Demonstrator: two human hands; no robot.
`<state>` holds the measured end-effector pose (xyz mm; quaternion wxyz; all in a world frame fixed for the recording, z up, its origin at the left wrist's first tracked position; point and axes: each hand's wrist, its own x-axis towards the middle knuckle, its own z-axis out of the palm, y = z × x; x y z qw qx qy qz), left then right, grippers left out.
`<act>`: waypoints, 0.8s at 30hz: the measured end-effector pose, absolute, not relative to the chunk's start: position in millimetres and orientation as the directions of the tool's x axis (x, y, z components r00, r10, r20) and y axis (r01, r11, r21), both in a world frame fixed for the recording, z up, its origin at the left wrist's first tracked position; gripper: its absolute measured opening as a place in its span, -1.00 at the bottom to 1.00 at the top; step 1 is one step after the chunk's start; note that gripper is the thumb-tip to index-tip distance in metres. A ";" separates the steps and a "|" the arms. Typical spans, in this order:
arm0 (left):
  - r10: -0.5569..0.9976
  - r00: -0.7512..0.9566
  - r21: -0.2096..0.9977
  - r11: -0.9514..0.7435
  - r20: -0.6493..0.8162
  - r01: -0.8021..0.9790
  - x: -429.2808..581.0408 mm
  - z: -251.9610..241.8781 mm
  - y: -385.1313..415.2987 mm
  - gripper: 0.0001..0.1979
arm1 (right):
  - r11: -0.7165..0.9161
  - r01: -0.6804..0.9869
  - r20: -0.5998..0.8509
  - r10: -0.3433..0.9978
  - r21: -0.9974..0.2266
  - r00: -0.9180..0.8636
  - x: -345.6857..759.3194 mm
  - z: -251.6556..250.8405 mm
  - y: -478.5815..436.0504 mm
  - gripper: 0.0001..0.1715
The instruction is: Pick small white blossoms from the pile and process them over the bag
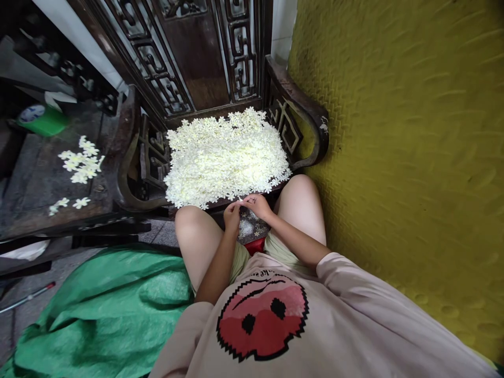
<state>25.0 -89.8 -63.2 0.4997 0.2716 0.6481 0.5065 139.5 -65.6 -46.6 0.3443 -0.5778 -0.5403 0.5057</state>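
My left hand (232, 214) and my right hand (256, 205) meet just in front of the seat edge, between my knees. Both are closed in a pinch, fingertips almost touching. A tiny white flower (241, 200) shows between them; its details are too small to make out. Just beyond my hands, a thick bed of white five-petalled flowers (228, 157) covers the seat of a dark carved wooden chair (205, 79). Below my hands, a few flowers (258, 226) lie scattered on a dark surface, partly hidden by my wrists.
On the left, a dark wooden table (35, 178) bears loose flowers (82, 161) and a green roll (44, 119). A curved chair arm (318, 126) stands beside a yellow embossed wall covering (401, 157). Green sheeting (118, 310) lies bunched on the floor at my left.
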 end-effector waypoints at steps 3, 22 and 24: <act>0.886 -0.369 0.959 0.276 -0.279 -0.064 23.7 -69.2 -90.8 -0.85 | -0.160 0.303 -0.197 0.976 -0.939 -0.097 140.4 -48.5 -65.7 -0.60; 0.840 -0.484 0.962 0.273 -0.244 -0.010 17.9 -74.7 -89.1 -0.80 | -0.307 0.078 -0.311 0.950 -0.948 -0.031 143.0 -52.4 -57.8 -0.79; 0.800 -0.553 0.961 0.276 -0.231 -0.003 16.3 -72.4 -89.1 -0.82 | -0.319 0.096 -0.318 0.948 -0.943 0.027 144.4 -54.1 -56.9 -0.79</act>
